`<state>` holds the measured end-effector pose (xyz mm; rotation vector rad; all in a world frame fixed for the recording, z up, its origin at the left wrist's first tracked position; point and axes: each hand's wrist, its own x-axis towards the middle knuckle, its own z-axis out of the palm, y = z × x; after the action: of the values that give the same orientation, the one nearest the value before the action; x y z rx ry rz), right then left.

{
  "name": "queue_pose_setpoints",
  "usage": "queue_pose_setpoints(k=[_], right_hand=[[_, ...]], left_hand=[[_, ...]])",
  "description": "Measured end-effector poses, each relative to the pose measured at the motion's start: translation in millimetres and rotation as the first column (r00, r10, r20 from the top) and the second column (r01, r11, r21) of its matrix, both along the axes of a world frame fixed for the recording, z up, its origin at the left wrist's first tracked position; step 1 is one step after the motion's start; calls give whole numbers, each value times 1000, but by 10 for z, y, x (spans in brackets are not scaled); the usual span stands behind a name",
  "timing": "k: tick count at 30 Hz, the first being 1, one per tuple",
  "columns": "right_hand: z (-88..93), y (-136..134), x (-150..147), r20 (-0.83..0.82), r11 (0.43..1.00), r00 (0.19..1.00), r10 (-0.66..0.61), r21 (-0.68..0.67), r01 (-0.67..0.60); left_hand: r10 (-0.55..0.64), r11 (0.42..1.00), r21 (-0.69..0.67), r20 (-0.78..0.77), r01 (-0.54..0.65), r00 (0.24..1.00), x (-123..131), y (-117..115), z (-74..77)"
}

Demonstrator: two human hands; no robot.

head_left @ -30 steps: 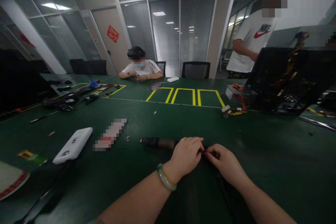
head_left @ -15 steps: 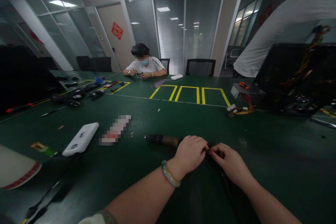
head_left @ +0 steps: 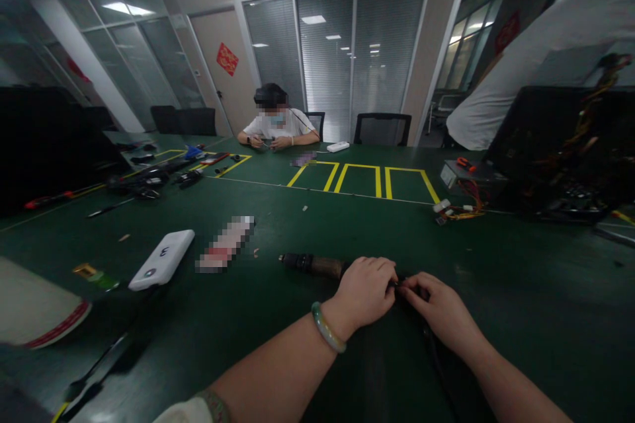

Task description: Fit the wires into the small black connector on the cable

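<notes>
A dark, stick-shaped tool that looks like a corded electric screwdriver [head_left: 325, 267] lies on the green table, its narrow tip pointing left. My left hand [head_left: 368, 287], with a jade-coloured bangle at the wrist, is closed over its rear end. Close beside it, my right hand [head_left: 430, 297] pinches at the tool's tail, where a black cord [head_left: 436, 360] runs down toward me. The fingertips of both hands nearly meet. What lies exactly between them is small, dark and partly hidden.
On the left are a white power bank [head_left: 163, 259], a blurred-out flat item [head_left: 227, 244], a small green-and-gold bottle [head_left: 96, 275] and a paper cup [head_left: 40, 307]. A power supply [head_left: 459, 175] with wires stands at right beside a dark computer case [head_left: 550, 145]. A person sits opposite; another stands right.
The view has shifted slightly, so everything sits a little further right. Both hands keep nearly the same hold at the tool's rear. The seated person's hands have moved slightly.
</notes>
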<state>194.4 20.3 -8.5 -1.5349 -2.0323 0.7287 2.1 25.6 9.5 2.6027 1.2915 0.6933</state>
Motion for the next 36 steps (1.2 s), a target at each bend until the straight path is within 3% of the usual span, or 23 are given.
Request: queue_pose_setpoints(k=[12,20,27,36], right_hand=[[-19,10,-24,78,999,996,-38,-12,39],[12,6,-169,218,973,961,-172,188,131],[99,-20,-274,113,996,993,-38,82,28],[132,-60,-275,186,991,982,-10,135,-15]], left_hand=[[-24,1000,7,-14,24,1000,-13,40,-41],[-43,999,4,-12,43,999,-24,46,-22],[-26,1000,9,-26,26,999,-11,35,-30],[-10,1000,9,28,10,1000,16,0,-17]])
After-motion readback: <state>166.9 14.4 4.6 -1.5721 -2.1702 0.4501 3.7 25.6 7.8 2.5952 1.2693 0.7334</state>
